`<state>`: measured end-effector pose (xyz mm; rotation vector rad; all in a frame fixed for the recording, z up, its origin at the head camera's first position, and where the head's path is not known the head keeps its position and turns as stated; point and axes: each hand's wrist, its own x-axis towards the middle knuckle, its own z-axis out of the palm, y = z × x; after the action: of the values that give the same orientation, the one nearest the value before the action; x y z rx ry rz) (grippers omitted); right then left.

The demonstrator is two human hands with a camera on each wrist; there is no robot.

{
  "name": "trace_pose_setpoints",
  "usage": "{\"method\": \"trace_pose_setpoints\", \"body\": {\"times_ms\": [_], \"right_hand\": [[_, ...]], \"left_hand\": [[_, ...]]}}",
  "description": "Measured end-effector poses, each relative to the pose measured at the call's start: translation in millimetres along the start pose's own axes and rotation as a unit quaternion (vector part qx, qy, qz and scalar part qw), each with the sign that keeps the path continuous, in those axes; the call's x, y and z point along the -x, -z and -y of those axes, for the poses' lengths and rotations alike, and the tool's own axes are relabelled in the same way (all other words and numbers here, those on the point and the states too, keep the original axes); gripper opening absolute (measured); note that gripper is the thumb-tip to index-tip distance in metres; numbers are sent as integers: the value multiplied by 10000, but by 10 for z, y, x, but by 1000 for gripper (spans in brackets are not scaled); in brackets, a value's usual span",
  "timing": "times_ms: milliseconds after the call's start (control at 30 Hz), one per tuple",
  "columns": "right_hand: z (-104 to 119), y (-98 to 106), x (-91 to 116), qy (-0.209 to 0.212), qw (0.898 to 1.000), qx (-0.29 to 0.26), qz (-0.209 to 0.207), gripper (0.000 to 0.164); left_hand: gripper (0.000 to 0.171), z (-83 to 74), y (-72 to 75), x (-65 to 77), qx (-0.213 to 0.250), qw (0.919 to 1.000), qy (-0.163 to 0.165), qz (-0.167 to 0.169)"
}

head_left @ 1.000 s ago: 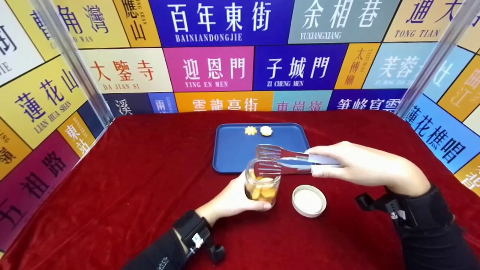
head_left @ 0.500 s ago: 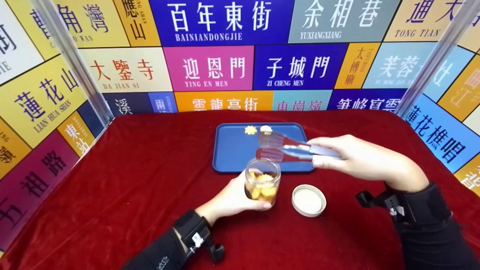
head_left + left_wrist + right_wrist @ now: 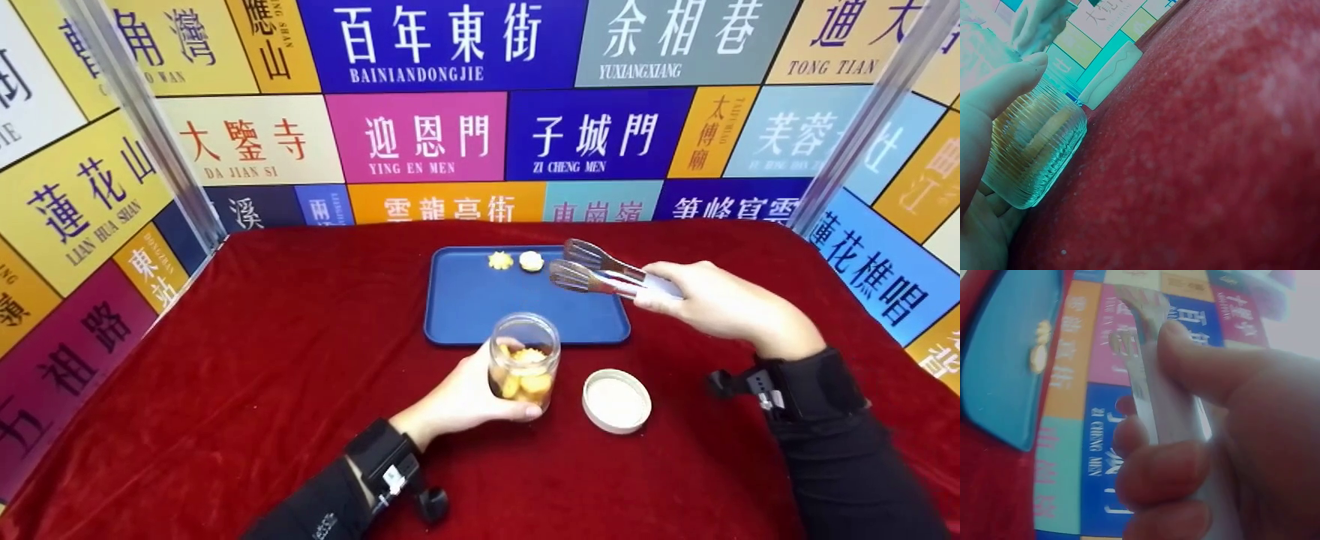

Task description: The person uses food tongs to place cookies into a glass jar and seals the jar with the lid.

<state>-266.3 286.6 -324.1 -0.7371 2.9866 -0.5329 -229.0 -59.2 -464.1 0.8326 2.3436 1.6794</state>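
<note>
My left hand point(image 3: 466, 397) grips a clear glass jar point(image 3: 525, 327) that holds several yellow cookies point(image 3: 535, 384). The left wrist view shows the thumb and fingers around the ribbed jar point(image 3: 1044, 152), which stands close over the red cloth. In my right hand point(image 3: 716, 300) are metal tongs point(image 3: 607, 276) with slotted ends, gripped by their pale handles. Their ends hover over the right part of a blue tray point(image 3: 480, 307), apart, with nothing between them. On the tray's far side lie a flower-shaped yellow cookie point(image 3: 500, 260) and a pale-topped one point(image 3: 531, 262).
A round white lid point(image 3: 617, 403) rests on the red cloth point(image 3: 300, 360), to the right of the jar. Behind the table stands a panel wall point(image 3: 427, 139) with coloured street-name signs, with metal posts point(image 3: 139, 112) at its corners.
The tongs have risen from over the jar's mouth, passed over the tray and moved right and away. A cookie now shows on top inside the jar. The left hand has stayed put.
</note>
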Motion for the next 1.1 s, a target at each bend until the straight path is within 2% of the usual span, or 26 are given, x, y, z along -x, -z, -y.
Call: {"method": "trace_pose_setpoints", "body": {"times_ms": [267, 400, 733, 1100], "right_hand": [[-100, -203, -186, -477, 9988, -16, -127, 44], [-115, -284, -364, -618, 9979, -119, -131, 45], [-167, -438, -907, -1044, 9919, -608, 382, 45], [-83, -602, -1185, -1649, 9801, -787, 773, 46]], "left_hand": [[83, -3, -6, -1, -4, 10000, 41, 19], [83, 2, -12, 1, 39, 10000, 25, 15], [83, 3, -4, 1, 30, 10000, 17, 11], [83, -8, -9, -9, -18, 10000, 3, -24]]}}
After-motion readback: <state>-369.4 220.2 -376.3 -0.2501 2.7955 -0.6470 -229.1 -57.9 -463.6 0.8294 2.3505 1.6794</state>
